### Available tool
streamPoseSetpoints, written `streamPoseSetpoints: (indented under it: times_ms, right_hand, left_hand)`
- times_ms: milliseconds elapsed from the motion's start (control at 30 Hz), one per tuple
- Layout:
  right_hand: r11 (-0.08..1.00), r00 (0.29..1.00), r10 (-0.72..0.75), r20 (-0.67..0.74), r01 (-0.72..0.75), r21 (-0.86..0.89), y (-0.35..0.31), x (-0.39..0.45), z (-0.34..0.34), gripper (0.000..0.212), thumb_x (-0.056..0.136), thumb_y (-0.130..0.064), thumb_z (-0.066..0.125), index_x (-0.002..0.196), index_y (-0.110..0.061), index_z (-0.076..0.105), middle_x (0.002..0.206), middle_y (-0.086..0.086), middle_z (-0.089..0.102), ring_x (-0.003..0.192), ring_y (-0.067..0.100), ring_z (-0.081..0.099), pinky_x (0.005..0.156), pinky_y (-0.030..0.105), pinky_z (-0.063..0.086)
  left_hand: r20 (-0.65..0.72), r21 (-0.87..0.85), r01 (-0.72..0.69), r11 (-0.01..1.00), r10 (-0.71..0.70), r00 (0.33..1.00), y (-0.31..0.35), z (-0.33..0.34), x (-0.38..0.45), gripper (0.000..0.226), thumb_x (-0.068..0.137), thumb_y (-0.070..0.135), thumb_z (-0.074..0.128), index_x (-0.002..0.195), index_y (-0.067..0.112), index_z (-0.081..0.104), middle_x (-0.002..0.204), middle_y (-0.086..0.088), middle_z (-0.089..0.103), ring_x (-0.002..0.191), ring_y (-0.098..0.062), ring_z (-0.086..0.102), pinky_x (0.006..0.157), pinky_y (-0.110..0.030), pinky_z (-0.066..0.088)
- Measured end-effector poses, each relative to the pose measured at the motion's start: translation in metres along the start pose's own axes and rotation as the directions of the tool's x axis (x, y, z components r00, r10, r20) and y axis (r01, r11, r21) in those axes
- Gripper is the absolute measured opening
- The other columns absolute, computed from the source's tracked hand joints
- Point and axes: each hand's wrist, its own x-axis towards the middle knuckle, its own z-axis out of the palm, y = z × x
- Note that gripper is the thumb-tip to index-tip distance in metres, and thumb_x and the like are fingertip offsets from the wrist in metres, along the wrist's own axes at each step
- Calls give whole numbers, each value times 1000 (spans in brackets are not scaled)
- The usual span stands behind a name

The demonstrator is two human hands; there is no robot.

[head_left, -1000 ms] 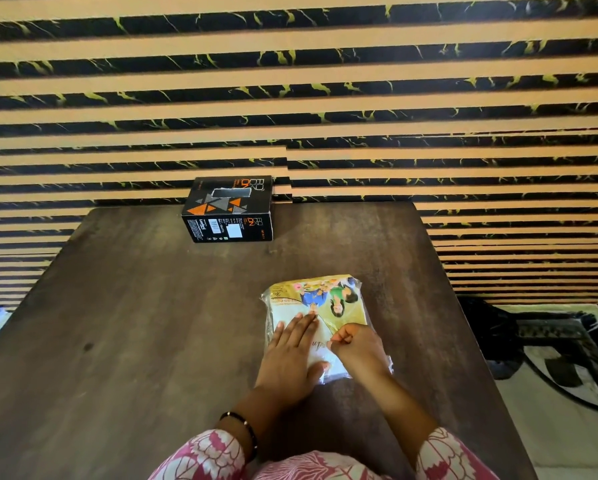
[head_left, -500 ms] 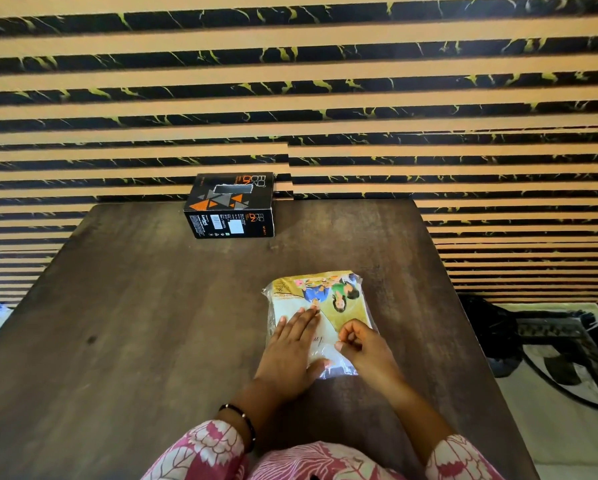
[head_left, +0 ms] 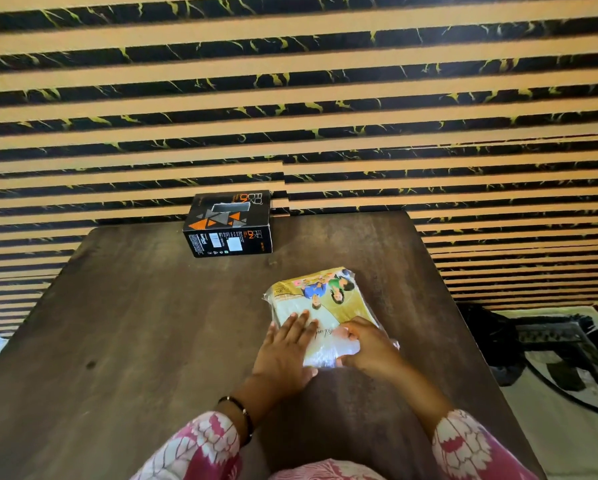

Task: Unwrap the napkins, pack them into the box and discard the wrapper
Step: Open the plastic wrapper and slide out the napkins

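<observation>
Clear plastic wrapper point(head_left: 325, 356) covers the napkin pack point(head_left: 320, 308), which lies on the dark wooden surface point(head_left: 134, 323) right in front of you, well apart from the black box point(head_left: 229, 223) at the far edge. Your left hand point(head_left: 285, 351) lies flat with fingers spread, pressing the pack down and holding nothing. Your right hand point(head_left: 368, 346) has slid from the pack's middle toward its near right corner over the last second, and its fingers now curl narrowly at the loose plastic there; whether they have actually pinched the film, you cannot tell from here. That shift suggests you are hunting for a seam or flap to start the tear, so the unwrapping is only beginning: the pack looks sealed, and the box appears closed. The near edge of the pack is hidden under both hands, glare blurs the plastic at the corner, and no bin for the wrapper is in view.
</observation>
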Motion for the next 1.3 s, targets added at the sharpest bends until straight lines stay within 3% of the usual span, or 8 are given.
streamPoseSetpoints:
  times_ms: [167, 300, 400, 500, 667, 967, 1133, 1300]
  right_hand:
    - [998, 998, -66, -16, 65, -12, -7, 11, -13, 55, 77, -27, 72, 128, -19, 52, 133, -1, 51, 124, 17, 46, 107, 30, 34]
    - [970, 945, -243, -218, 237, -56, 4, -18, 2, 22, 78, -13, 65, 99, -19, 70, 104, -3, 69, 100, 11, 60, 92, 25, 47]
    - [951, 902, -307, -304, 276, -139, 14, -46, 23, 14, 79, -16, 60, 84, -22, 71, 90, -7, 71, 88, 10, 63, 79, 13, 44]
    - [941, 904, -330, -273, 290, -176, 28, -61, 35, 17, 80, -26, 53, 84, -28, 69, 88, -12, 69, 86, 8, 63, 76, 16, 48]
    - [919, 926, -328, -185, 268, -288, 41, -68, 40, 22, 76, -31, 48, 82, -32, 69, 84, -17, 68, 81, 5, 64, 67, 13, 49]
    - [837, 915, -383, -127, 285, -467, 40, -70, 49, 24, 72, -45, 43, 72, -36, 65, 74, -21, 62, 71, 0, 59, 59, 14, 49]
    - [890, 912, -359, -198, 272, -365, 38, -74, 47, 21, 80, -40, 44, 78, -31, 63, 81, -16, 62, 78, 5, 57, 68, 18, 48]
    - [928, 893, -359, -270, 310, -208, 24, -71, 39, 18, 86, -32, 46, 90, -26, 63, 89, -8, 63, 86, 10, 57, 76, 19, 44]
  left_hand:
    - [-44, 116, -14, 993, 19, 999, -8, -18, 20, 79, 90, 46, 43, 147, 20, -5, 158, -4, -11, 144, -24, -12, 113, -44, -13]
    - [-55, -17, -66, 998, 65, 996, -4, -9, 8, 86, 85, 53, 46, 147, 19, -2, 156, -1, -13, 144, -23, -11, 111, -40, -15]
    - [-77, -81, -133, 988, 127, 989, 2, 1, -9, 84, 80, 67, 28, 147, 21, 4, 158, 0, -5, 145, -21, -6, 111, -39, -14]
    - [-132, -106, -118, 987, 104, 986, 11, 7, -23, 75, 82, 65, 20, 145, 25, 16, 157, 0, 11, 144, -18, 6, 116, -39, -2]
    - [-169, -118, -113, 987, 92, 981, 24, 10, -27, 62, 84, 58, 30, 138, 26, 31, 149, 2, 30, 135, -20, 29, 111, -36, 23]
    - [-88, 5, -95, 996, 95, 992, 27, 0, -15, 49, 91, 26, 44, 137, 22, 30, 143, -1, 33, 125, -25, 37, 102, -39, 34]
    - [-10, 106, -105, 989, 106, 994, 27, -12, -8, 37, 91, 19, 43, 128, 16, 38, 126, -8, 48, 113, -29, 50, 88, -41, 44]
    - [-133, -158, -37, 987, 15, 991, 24, -21, -8, 23, 92, 30, 40, 105, 19, 56, 107, -5, 61, 96, -27, 60, 75, -36, 50]
